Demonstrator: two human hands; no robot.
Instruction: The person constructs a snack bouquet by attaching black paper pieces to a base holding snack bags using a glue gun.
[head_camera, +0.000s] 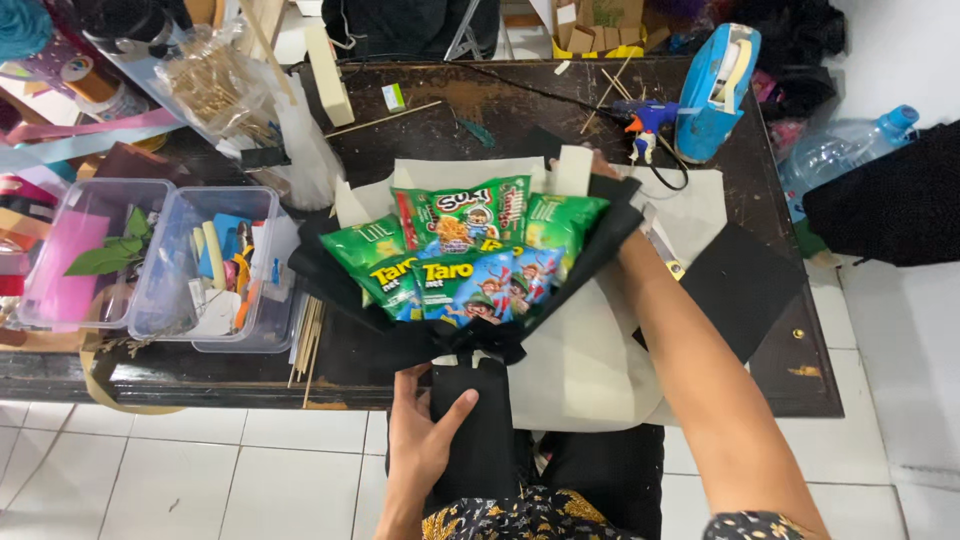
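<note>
Black wrapping paper frames a snack bouquet (470, 265) propped at the desk (780, 380) edge. The left hand (420, 440) clasps its black handle (475, 420); the right hand's (600, 165) fingers are hidden behind. Likely light, crinkly, crushable; best held by the handle.

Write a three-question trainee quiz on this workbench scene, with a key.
1. True or false: the left hand grips the black wrapped handle of the snack-packet bouquet in black paper.
2. Which thing stands at the far right of the dark wooden table: A) blue tape dispenser, B) clear plastic storage boxes, C) bundle of thin wooden skewers?
3. Fill in: the right hand reaches behind the bouquet's ____ edge, mostly hidden by the wrap.

Key: 1 true; 2 A; 3 right.
</note>
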